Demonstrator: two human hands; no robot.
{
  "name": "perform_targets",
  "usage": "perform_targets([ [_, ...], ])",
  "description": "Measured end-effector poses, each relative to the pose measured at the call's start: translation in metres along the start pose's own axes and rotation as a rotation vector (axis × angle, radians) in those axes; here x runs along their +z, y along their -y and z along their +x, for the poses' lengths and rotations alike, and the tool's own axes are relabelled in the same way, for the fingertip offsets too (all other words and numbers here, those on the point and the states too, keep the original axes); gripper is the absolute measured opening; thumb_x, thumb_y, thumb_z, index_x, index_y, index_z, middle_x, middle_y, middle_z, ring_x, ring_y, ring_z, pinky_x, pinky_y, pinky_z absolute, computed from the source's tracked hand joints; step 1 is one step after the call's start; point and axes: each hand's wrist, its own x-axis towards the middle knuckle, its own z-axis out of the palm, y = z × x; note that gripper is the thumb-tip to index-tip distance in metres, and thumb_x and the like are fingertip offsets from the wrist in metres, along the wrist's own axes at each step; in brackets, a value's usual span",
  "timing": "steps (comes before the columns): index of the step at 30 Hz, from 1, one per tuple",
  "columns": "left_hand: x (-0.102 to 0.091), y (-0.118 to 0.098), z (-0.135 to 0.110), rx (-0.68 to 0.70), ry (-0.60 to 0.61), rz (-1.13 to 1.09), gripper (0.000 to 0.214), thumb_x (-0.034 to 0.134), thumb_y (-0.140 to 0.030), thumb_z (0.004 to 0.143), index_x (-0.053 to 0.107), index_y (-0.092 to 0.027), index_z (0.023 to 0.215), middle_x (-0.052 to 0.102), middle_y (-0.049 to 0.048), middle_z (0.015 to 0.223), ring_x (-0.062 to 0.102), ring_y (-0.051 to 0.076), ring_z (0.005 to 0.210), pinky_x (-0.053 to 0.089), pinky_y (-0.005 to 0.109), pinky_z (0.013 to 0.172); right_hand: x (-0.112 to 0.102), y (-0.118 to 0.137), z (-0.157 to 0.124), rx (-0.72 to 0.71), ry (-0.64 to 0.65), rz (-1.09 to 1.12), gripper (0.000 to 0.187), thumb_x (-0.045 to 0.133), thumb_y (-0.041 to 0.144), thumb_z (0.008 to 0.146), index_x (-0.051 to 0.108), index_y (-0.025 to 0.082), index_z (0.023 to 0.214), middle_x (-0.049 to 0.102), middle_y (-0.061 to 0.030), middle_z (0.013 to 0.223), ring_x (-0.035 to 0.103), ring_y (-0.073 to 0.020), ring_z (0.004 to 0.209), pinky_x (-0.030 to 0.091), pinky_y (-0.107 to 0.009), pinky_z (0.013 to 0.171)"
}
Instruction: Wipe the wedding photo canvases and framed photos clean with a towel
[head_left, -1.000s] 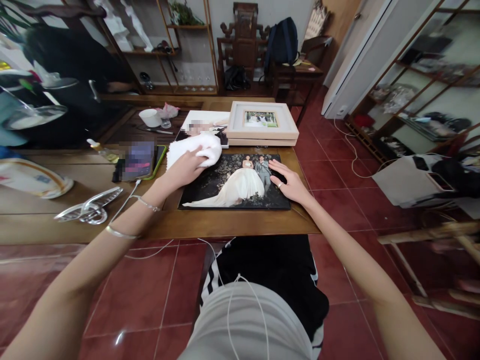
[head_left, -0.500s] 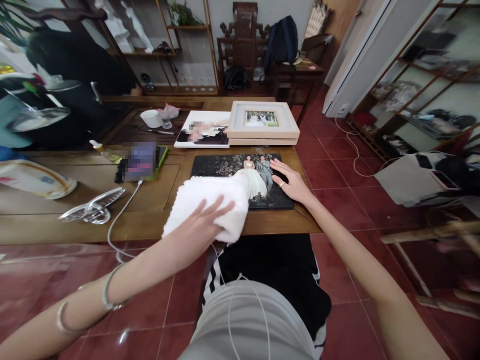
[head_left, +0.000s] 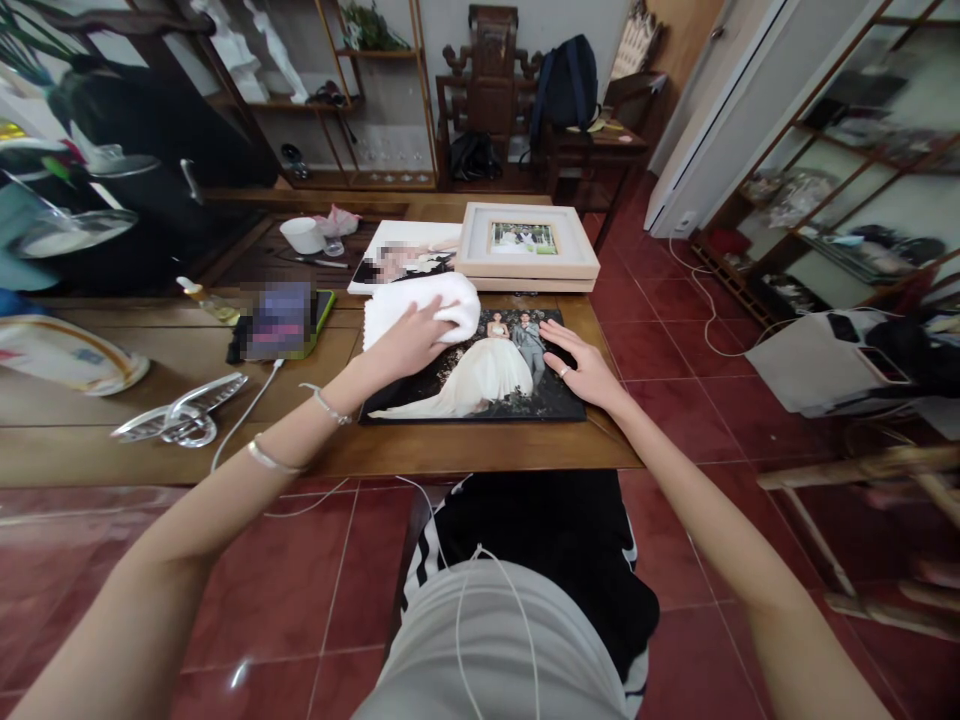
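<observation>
Photo panel [head_left: 484, 378], dark and rectangular, lies flat on the wooden table [head_left: 480, 450], its lower edge near the table's front edge. Its print shows two people: one in a white gown whose long train sweeps toward the lower left corner, the other in a grey suit, both against blackish foliage flecked with pale spots. White cloth [head_left: 386, 305], thick and fluffy, covers the panel's upper left part and spills past its left side, bunched into a rounded fold at its right end.

The left hand [head_left: 409, 345] holds this cloth from above, fingers bent over it, the forearm slanting in from the panel's lower left; two bracelets circle the arm. At the panel's right side, the right hand [head_left: 585, 372] rests with fingers extended and thumb apart, fingertips on the print beside the suited figure; a ring shows on it. Beyond the panel sit pale stacked frames [head_left: 529, 250].
</observation>
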Motion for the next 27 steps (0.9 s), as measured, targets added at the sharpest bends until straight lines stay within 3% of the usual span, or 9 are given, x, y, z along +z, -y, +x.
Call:
perform_targets([
  [2, 0.002, -0.001, 0.007, -0.018, -0.021, 0.026, 0.034, 0.037, -0.017, 0.098, 0.064, -0.010, 0.118, 0.041, 0.0172, 0.154, 0.026, 0.040, 0.146, 0.031, 0.064, 0.111, 0.000, 0.000, 0.000, 0.002, 0.003, 0.003, 0.042, 0.055, 0.037, 0.092, 0.061, 0.027, 0.133, 0.054, -0.0049, 0.146, 0.042, -0.0239, 0.142, 0.031, -0.051, 0.120],
  [5, -0.002, -0.023, 0.001, -0.022, 0.008, 0.066, 0.034, 0.038, -0.015, 0.097, 0.067, -0.012, 0.116, 0.036, 0.0165, 0.156, 0.027, 0.043, 0.145, 0.036, 0.066, 0.107, 0.001, -0.001, 0.000, -0.002, 0.004, 0.001, 0.043, 0.054, 0.037, 0.093, 0.061, 0.026, 0.134, 0.054, -0.0052, 0.146, 0.042, -0.0236, 0.143, 0.030, -0.050, 0.121],
  [9, -0.017, -0.076, -0.036, 0.042, 0.119, 0.099, 0.032, 0.047, -0.007, 0.091, 0.072, -0.015, 0.110, 0.038, 0.0162, 0.155, 0.031, 0.045, 0.143, 0.041, 0.064, 0.104, 0.002, -0.004, 0.000, -0.001, 0.006, -0.008, 0.044, 0.054, 0.036, 0.093, 0.060, 0.023, 0.135, 0.053, -0.0075, 0.147, 0.041, -0.0238, 0.143, 0.030, -0.049, 0.121],
  [12, -0.020, -0.110, -0.070, 0.168, 0.113, 0.112, 0.029, 0.055, -0.006, 0.088, 0.075, -0.020, 0.102, 0.041, 0.0105, 0.154, 0.035, 0.040, 0.143, 0.043, 0.058, 0.107, 0.002, -0.004, 0.000, -0.007, 0.010, -0.017, 0.044, 0.054, 0.036, 0.093, 0.060, 0.022, 0.135, 0.053, -0.0080, 0.147, 0.041, -0.0239, 0.143, 0.030, -0.049, 0.121],
  [16, -0.016, -0.123, -0.089, 0.275, 0.088, 0.095, 0.023, 0.062, -0.012, 0.086, 0.074, -0.024, 0.102, 0.041, 0.0051, 0.155, 0.037, 0.036, 0.143, 0.043, 0.053, 0.108, 0.002, -0.003, 0.000, -0.007, 0.011, -0.022, 0.045, 0.054, 0.036, 0.093, 0.060, 0.022, 0.135, 0.053, -0.0077, 0.147, 0.041, -0.0245, 0.143, 0.031, -0.050, 0.120],
  [19, -0.017, -0.110, -0.070, 0.253, 0.085, 0.106, 0.030, 0.056, -0.010, 0.089, 0.070, -0.021, 0.113, 0.040, 0.0086, 0.156, 0.036, 0.036, 0.143, 0.044, 0.053, 0.106, 0.002, -0.003, 0.000, -0.006, 0.010, -0.020, 0.044, 0.054, 0.035, 0.093, 0.060, 0.024, 0.135, 0.053, -0.0061, 0.146, 0.042, -0.0243, 0.142, 0.031, -0.049, 0.121],
  [24, -0.019, -0.075, -0.005, 0.093, 0.065, 0.082, 0.028, 0.047, -0.015, 0.095, 0.066, -0.015, 0.116, 0.045, 0.0160, 0.151, 0.044, 0.034, 0.137, 0.047, 0.048, 0.101, 0.001, -0.005, 0.000, -0.001, 0.013, -0.015, 0.045, 0.055, 0.033, 0.092, 0.060, 0.023, 0.135, 0.052, -0.0069, 0.147, 0.041, -0.0247, 0.143, 0.029, -0.049, 0.121],
  [27, -0.011, -0.060, 0.030, 0.045, 0.000, 0.045, 0.029, 0.044, -0.018, 0.097, 0.066, -0.013, 0.116, 0.044, 0.0167, 0.151, 0.041, 0.035, 0.139, 0.042, 0.053, 0.105, 0.001, -0.005, 0.000, -0.003, 0.018, -0.006, 0.045, 0.055, 0.034, 0.092, 0.059, 0.025, 0.136, 0.052, -0.0058, 0.148, 0.041, -0.0245, 0.143, 0.029, -0.050, 0.121],
])
